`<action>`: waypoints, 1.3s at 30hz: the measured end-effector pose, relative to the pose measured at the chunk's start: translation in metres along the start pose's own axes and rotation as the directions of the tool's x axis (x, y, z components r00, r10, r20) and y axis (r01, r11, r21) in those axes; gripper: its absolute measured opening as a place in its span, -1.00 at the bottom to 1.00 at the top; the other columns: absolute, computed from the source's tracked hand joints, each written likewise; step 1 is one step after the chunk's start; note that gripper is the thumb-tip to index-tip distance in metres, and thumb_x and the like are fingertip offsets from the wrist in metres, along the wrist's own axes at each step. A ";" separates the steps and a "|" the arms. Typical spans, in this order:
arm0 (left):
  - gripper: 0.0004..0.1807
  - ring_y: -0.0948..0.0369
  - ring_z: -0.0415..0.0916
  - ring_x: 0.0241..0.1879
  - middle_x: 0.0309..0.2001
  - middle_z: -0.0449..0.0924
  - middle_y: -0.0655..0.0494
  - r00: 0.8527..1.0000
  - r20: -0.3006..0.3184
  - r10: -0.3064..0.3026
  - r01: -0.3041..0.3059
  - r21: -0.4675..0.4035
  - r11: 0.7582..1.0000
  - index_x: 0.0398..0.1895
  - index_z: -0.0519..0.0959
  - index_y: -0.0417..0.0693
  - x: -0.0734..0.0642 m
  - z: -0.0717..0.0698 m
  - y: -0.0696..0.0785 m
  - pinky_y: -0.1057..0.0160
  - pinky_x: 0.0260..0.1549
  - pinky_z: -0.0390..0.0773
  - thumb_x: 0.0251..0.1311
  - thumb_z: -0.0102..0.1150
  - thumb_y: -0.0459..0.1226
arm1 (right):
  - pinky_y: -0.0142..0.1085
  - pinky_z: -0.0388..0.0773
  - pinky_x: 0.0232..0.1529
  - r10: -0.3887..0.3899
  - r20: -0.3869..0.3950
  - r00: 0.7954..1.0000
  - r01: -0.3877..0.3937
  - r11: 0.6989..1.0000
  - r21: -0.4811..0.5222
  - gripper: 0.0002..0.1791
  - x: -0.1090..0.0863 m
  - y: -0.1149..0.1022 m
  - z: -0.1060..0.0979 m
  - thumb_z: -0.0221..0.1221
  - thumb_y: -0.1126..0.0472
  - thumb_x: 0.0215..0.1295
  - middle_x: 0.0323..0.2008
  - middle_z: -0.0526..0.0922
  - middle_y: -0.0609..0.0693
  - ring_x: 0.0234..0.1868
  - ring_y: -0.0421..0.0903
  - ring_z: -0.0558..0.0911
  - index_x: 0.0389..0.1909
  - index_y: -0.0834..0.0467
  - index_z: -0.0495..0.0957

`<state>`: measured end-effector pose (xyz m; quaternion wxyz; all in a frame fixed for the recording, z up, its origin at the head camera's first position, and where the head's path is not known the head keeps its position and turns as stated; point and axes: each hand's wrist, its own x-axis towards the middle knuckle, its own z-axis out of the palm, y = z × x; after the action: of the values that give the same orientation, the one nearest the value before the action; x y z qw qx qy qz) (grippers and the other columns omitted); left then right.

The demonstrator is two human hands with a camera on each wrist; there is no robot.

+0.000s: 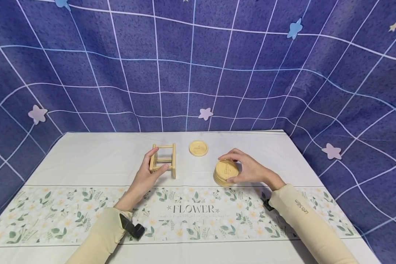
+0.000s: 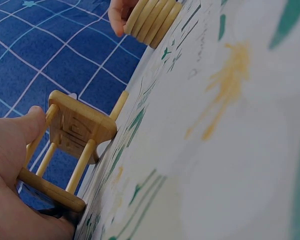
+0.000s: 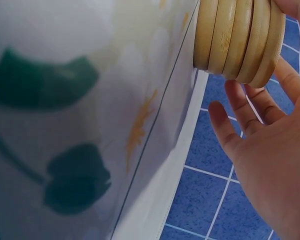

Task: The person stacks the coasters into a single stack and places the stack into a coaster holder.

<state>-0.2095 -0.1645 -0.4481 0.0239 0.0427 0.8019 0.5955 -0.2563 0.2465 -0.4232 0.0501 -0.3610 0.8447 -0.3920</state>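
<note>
Wooden in a pale yellow tone, an open-sided rack stands toward the middle of the surface, its two panels upright and joined by round rods. White cloth shows between the rods from the head view, and the left wrist view looks through them to blue fabric; the panel facing it carries carved marks. The left hand is partly closed around the rack's left side, its thumb laid along the near rod and its fingers bent over the far side.

To the right of the rack, well apart, sits a stack of round discs, with five rims showing in the right wrist view, not quite in line. The right hand has thumb and forefinger curved about the stack, while the other fingers spread loosely next to it. Printed lettering marks the top disc. A single disc lies flat farther back, between rack and stack, touching neither.

Nearer the person, a floral band crosses the white cloth with the word FLOWER. Cream sleeves cover both forearms, and black straps circle the wrists. Behind rises a purple-blue curtain with pale grid lines and stars
</note>
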 end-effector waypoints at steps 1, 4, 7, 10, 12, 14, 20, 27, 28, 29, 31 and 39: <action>-0.04 -0.17 -0.21 0.79 0.83 -0.23 -0.12 1.000 -0.001 0.001 -0.001 0.002 1.000 0.86 -0.09 0.26 0.000 0.000 0.000 -0.28 0.68 0.04 0.64 0.28 -0.01 | 0.05 0.54 0.34 0.003 0.001 1.000 -0.003 1.000 -0.003 -0.14 0.000 0.000 0.000 0.71 0.15 0.08 0.24 0.61 0.03 0.24 0.01 0.58 0.45 0.16 0.63; -0.04 -0.17 -0.22 0.79 0.84 -0.24 -0.09 1.000 0.001 0.003 -0.003 0.007 1.000 0.87 -0.09 0.26 0.000 0.000 0.000 -0.30 0.68 0.02 0.64 0.27 -0.01 | -0.01 0.55 0.30 0.010 0.004 1.000 -0.010 1.000 -0.009 -0.12 0.000 -0.001 0.000 0.71 0.15 0.08 0.23 0.60 0.04 0.22 0.01 0.58 0.47 0.16 0.62; -0.04 -0.17 -0.22 0.79 0.84 -0.25 -0.07 1.000 0.000 0.003 -0.003 0.012 1.000 0.87 -0.10 0.26 0.000 0.000 0.000 -0.31 0.68 0.01 0.65 0.27 0.00 | -0.04 0.55 0.27 0.009 0.007 1.000 -0.009 1.000 -0.018 -0.11 0.000 -0.002 0.000 0.70 0.13 0.09 0.22 0.60 0.05 0.21 0.01 0.57 0.48 0.16 0.61; -0.04 -0.16 -0.23 0.80 0.84 -0.25 -0.07 1.000 -0.002 0.004 -0.004 0.009 1.000 0.87 -0.09 0.26 0.000 -0.001 -0.001 -0.30 0.69 0.01 0.64 0.27 -0.01 | -0.09 0.56 0.26 0.006 0.010 1.000 -0.005 0.999 -0.033 -0.09 0.000 -0.002 0.000 0.70 0.13 0.10 0.21 0.59 0.05 0.19 0.00 0.56 0.51 0.15 0.58; -0.04 -0.16 -0.23 0.80 0.84 -0.26 -0.06 1.000 -0.004 0.005 -0.005 0.006 1.000 0.87 -0.09 0.25 0.000 -0.001 -0.001 -0.28 0.69 0.00 0.64 0.28 -0.01 | -0.10 0.56 0.26 0.006 0.012 1.000 -0.005 0.999 -0.044 -0.06 0.000 -0.002 0.000 0.70 0.13 0.10 0.21 0.59 0.05 0.19 -0.01 0.55 0.54 0.12 0.56; -0.03 -0.15 -0.23 0.80 0.84 -0.26 -0.06 1.000 -0.004 0.007 -0.007 0.004 1.000 0.86 -0.09 0.25 0.000 -0.001 -0.001 -0.28 0.69 0.00 0.64 0.29 -0.01 | -0.07 0.55 0.27 0.005 0.014 1.000 -0.005 0.999 -0.051 -0.01 0.000 -0.003 -0.001 0.70 0.14 0.08 0.20 0.58 0.04 0.18 -0.01 0.55 0.58 0.09 0.52; -0.01 -0.16 -0.23 0.80 0.84 -0.25 -0.07 1.000 -0.001 0.007 -0.007 -0.002 1.000 0.87 -0.10 0.26 0.000 0.000 -0.001 -0.30 0.69 0.01 0.62 0.31 -0.01 | 0.06 0.51 0.34 0.018 0.023 1.000 -0.017 0.999 -0.043 0.11 -0.001 -0.004 -0.001 0.72 0.06 0.06 0.18 0.57 0.04 0.24 0.01 0.55 0.66 0.04 0.43; -0.02 -0.17 -0.22 0.79 0.83 -0.22 -0.11 1.000 -0.001 0.001 -0.001 0.000 1.000 0.86 -0.09 0.27 0.000 0.000 -0.001 -0.31 0.67 0.04 0.63 0.30 0.00 | 0.21 0.51 0.41 0.005 0.005 1.000 -0.004 1.000 -0.030 0.10 0.001 -0.006 -0.002 0.70 0.08 0.11 0.17 0.58 0.07 0.26 0.04 0.58 0.68 0.05 0.40; -0.02 -0.17 -0.21 0.79 0.83 -0.22 -0.11 1.000 -0.002 -0.001 0.001 0.003 1.000 0.86 -0.09 0.28 0.000 0.000 -0.001 -0.31 0.68 0.04 0.63 0.30 0.01 | 0.22 0.50 0.43 0.001 0.004 1.000 -0.001 1.000 -0.027 0.10 0.001 -0.006 -0.003 0.69 0.09 0.11 0.17 0.58 0.07 0.26 0.04 0.58 0.68 0.06 0.39; -0.02 -0.18 -0.21 0.79 0.83 -0.22 -0.11 1.000 -0.002 -0.003 0.003 0.006 1.000 0.86 -0.09 0.28 0.000 0.000 -0.001 -0.31 0.68 0.03 0.62 0.30 0.01 | 0.22 0.50 0.44 0.000 0.003 1.000 0.001 1.000 -0.027 0.09 0.002 -0.006 -0.003 0.69 0.09 0.12 0.17 0.58 0.08 0.25 0.04 0.57 0.68 0.06 0.39; -0.02 -0.18 -0.21 0.79 0.84 -0.22 -0.10 1.000 -0.003 -0.005 0.005 0.011 1.000 0.86 -0.08 0.29 0.001 0.000 0.000 -0.31 0.68 0.03 0.62 0.30 0.02 | 0.22 0.50 0.44 0.004 0.000 1.000 -0.004 1.000 -0.023 0.08 0.002 -0.006 -0.004 0.67 0.09 0.14 0.18 0.58 0.09 0.26 0.04 0.57 0.68 0.07 0.39; -0.02 -0.12 -0.27 0.80 0.85 -0.29 0.10 1.000 0.001 0.012 -0.012 -0.005 1.000 0.86 -0.09 0.24 0.001 0.000 -0.002 -0.29 0.69 0.01 0.63 0.30 -0.02 | 0.33 0.48 0.40 -0.019 -0.041 0.999 0.017 0.999 -0.036 0.01 0.009 -0.010 -0.005 0.63 0.12 0.22 0.27 0.57 0.32 0.34 0.28 0.56 0.67 0.12 0.39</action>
<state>-0.2106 -0.1654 -0.4495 0.0209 0.0477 0.8002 0.5974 -0.2588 0.2393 -0.4108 0.0228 -0.3613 0.8492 -0.3844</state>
